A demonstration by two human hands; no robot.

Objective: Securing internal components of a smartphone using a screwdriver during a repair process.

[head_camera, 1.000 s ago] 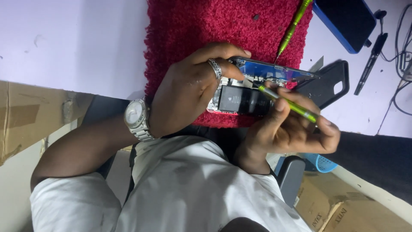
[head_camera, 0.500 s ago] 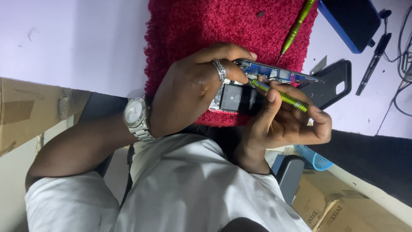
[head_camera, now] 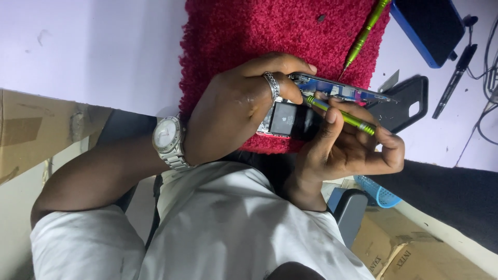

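Nearest the body, the right hand (head_camera: 347,150) is curled tight around a green screwdriver (head_camera: 340,114), whose tip points into the opened phone (head_camera: 311,106). The left hand (head_camera: 236,106), with a ring and a wristwatch (head_camera: 168,141), is closed over the phone's left end, fingers wrapped round its raised screen edge. The phone lies at the near edge of a red mat (head_camera: 259,36) on the pale counter (head_camera: 93,46). Beyond it a second green screwdriver (head_camera: 363,36) lies across the mat's far right corner. A black phone case (head_camera: 407,101) sits just right of the mat, with a blue case (head_camera: 428,26) and a black pen (head_camera: 456,75) farther off.
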